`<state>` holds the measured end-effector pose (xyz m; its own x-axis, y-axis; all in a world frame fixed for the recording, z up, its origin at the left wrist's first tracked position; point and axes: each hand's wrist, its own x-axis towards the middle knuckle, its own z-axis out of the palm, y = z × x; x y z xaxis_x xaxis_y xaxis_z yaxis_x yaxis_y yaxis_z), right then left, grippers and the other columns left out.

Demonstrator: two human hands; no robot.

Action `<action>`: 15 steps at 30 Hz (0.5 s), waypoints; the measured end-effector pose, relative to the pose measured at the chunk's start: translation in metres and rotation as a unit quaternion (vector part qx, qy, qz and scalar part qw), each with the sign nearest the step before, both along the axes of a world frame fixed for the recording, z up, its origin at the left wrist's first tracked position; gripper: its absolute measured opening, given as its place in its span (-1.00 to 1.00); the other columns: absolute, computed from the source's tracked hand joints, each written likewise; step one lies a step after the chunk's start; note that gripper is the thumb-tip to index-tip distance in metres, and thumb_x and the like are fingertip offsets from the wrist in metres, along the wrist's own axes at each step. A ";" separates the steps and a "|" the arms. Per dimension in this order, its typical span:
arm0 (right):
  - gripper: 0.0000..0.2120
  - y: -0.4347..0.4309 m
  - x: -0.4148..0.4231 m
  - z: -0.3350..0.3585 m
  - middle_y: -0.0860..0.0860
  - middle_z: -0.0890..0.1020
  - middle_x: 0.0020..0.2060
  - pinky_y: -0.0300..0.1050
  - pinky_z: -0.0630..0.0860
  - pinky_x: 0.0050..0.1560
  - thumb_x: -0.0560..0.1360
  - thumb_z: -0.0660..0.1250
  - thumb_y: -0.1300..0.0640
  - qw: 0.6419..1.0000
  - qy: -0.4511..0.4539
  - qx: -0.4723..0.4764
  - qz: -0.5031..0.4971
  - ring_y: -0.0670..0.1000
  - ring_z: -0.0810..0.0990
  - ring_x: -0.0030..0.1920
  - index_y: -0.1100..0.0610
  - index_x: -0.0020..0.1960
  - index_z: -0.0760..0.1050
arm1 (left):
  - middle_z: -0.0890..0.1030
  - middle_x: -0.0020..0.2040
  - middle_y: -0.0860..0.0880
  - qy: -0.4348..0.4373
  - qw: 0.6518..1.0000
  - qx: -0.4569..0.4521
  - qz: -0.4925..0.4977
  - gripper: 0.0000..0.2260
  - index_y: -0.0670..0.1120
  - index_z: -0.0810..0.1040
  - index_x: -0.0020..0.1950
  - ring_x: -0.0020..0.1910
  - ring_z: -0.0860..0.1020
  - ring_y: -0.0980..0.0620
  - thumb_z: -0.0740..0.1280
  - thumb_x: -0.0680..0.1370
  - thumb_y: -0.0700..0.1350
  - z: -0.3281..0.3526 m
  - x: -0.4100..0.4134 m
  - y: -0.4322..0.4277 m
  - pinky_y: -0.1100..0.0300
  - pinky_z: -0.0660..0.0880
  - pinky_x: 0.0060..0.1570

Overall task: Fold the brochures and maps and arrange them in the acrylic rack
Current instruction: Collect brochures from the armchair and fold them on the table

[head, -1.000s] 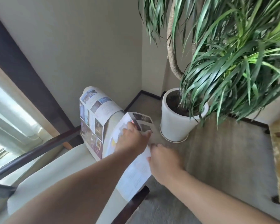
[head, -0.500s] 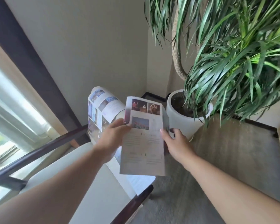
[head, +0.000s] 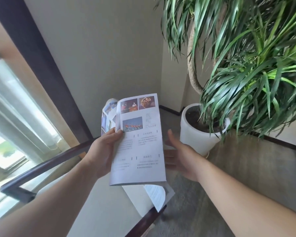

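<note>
My left hand [head: 103,152] grips the left edge of a white brochure [head: 140,144] with colour photos at its top, held upright in the air in front of me. My right hand [head: 179,155] is just right of the brochure with its fingers spread, partly hidden behind the paper's right edge. Behind the brochure a curled map or leaflet [head: 107,115] with blue pictures stands on the chair. More white paper [head: 156,196] lies on the chair seat below, one corner curling up. No acrylic rack is in view.
A cream chair seat [head: 99,207] with dark wooden arms [head: 46,165] is under my arms. A large potted plant in a white pot [head: 195,134] stands in the corner on the right. A window is at the left. Carpet covers the floor.
The brochure has been lifted from the chair seat and raised higher towards me. My right hand has come off its right edge and opened.
</note>
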<state>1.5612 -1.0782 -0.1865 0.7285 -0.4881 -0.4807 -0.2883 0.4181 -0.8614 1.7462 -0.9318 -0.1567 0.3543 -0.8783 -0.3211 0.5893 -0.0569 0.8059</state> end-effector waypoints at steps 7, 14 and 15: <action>-0.51 0.004 0.007 0.012 0.27 0.56 0.25 0.05 0.55 0.05 0.50 0.33 -0.02 0.988 -0.114 0.085 -0.065 0.21 0.61 0.11 0.28 0.31 0.49 | 0.59 0.21 -0.24 -0.013 0.999 0.018 0.035 -0.75 -0.20 0.48 0.23 0.10 0.60 -0.21 0.20 0.61 -0.14 -0.003 0.009 0.006 -0.13 0.57 0.08; -0.78 -0.021 0.005 0.024 -0.09 0.72 -0.27 -0.01 0.63 -0.31 0.59 0.26 0.22 0.984 -0.137 0.031 -0.111 0.02 0.70 -0.26 -0.03 -0.08 0.62 | 0.70 -0.15 -0.08 -0.074 0.987 0.115 0.080 -0.88 -0.18 0.54 0.03 -0.27 0.67 -0.01 0.26 0.63 -0.15 -0.019 0.019 0.015 0.21 0.56 -0.36; -0.76 -0.022 0.006 0.026 -0.17 0.69 -0.36 -0.07 0.61 -0.39 0.60 0.24 0.23 0.984 -0.139 0.027 -0.108 -0.10 0.69 -0.34 -0.04 -0.13 0.56 | 0.69 -0.14 -0.09 -0.094 0.983 0.138 0.077 -0.87 -0.18 0.53 0.05 -0.27 0.65 -0.03 0.28 0.62 -0.13 -0.020 0.019 0.014 0.18 0.55 -0.33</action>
